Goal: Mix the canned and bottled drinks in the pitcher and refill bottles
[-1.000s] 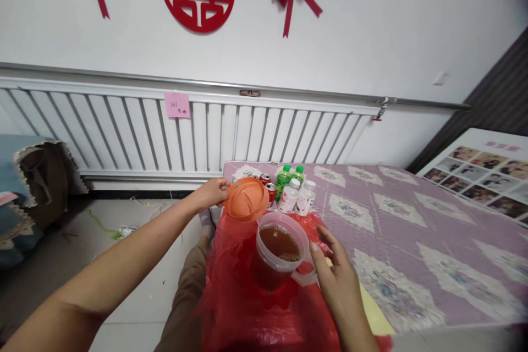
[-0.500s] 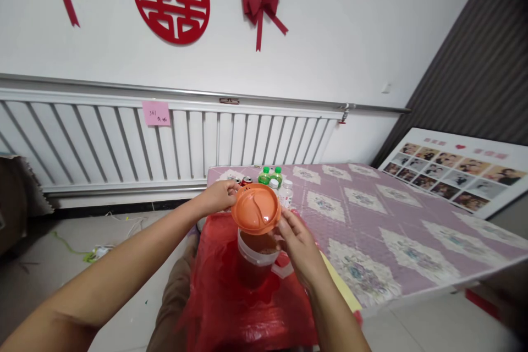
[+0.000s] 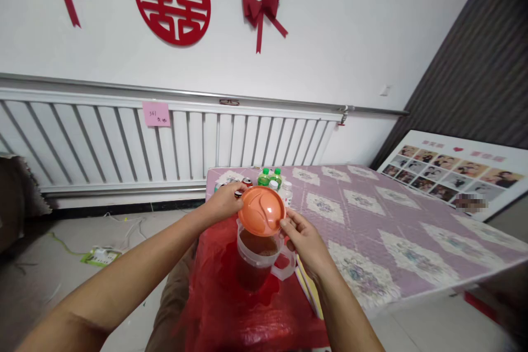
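Pinching the orange lid [image 3: 261, 210] at opposite edges, left hand [image 3: 225, 204] and right hand [image 3: 303, 236] hold it tilted over the full pitcher [image 3: 258, 253]; a knock might spill tea

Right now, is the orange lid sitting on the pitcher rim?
Apart. The head view shows the orange lid held tilted by both hands above the pitcher, with the brown liquid visible under its near edge.

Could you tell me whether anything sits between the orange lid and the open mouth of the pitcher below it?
Nothing visible does. The orange lid, held by the left hand and right hand, hangs tilted just above the pitcher; only brown liquid shows inside the open rim.
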Demonstrator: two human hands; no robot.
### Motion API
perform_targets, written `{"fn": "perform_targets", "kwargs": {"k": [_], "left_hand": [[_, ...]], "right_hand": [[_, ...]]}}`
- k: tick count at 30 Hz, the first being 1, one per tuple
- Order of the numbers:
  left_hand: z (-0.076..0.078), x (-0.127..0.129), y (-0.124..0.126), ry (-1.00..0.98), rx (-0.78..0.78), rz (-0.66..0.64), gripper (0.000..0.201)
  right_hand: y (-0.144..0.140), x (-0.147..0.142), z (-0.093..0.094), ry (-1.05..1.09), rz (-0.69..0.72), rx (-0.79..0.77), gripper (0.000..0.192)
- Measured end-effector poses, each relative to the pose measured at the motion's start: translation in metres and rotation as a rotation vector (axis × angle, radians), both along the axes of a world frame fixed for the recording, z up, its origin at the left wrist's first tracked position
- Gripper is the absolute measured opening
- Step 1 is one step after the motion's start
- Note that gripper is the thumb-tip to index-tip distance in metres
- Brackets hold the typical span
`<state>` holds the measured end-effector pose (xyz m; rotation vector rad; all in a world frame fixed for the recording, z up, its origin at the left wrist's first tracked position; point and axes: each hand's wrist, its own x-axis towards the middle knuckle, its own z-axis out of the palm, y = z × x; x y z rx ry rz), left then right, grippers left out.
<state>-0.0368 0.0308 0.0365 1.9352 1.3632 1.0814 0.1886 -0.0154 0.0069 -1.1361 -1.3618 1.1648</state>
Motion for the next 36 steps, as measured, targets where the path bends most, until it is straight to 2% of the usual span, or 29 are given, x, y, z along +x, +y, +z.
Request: {"fn": "perform_targets", "kwargs": {"k": [8, 15, 21, 28, 36], "left_hand": [[-0.007, 0.001, 0.002, -0.133, -0.053, -0.045, 0.032], [0.003, 0.002, -0.007, -0.127, -0.107, -0.028, 0.031], [-0.003, -0.004, -0.002, -0.122, -0.086, -0.021, 0.034], [-0.011, -0.007, 0.000, -0.276, -0.120, -0.099, 0.033], [-0.013, -0.008, -0.006, -0.357, -0.069, -0.185, 0.040]], "right_hand": [[0.002, 0.001, 0.005, -0.092, -0.024, -0.010, 0.056], [0.005, 0.002, 0.000, -0.051, -0.034, -0.034, 0.057], [0.009, 0.001, -0.002, -0.031, -0.051, -0.051, 0.061], [0.011, 0.002, -0.003, -0.035, -0.027, -0.032, 0.045], [0.013, 0.005, -0.009, 0.006, -0.022, -0.025, 0.045]]}}
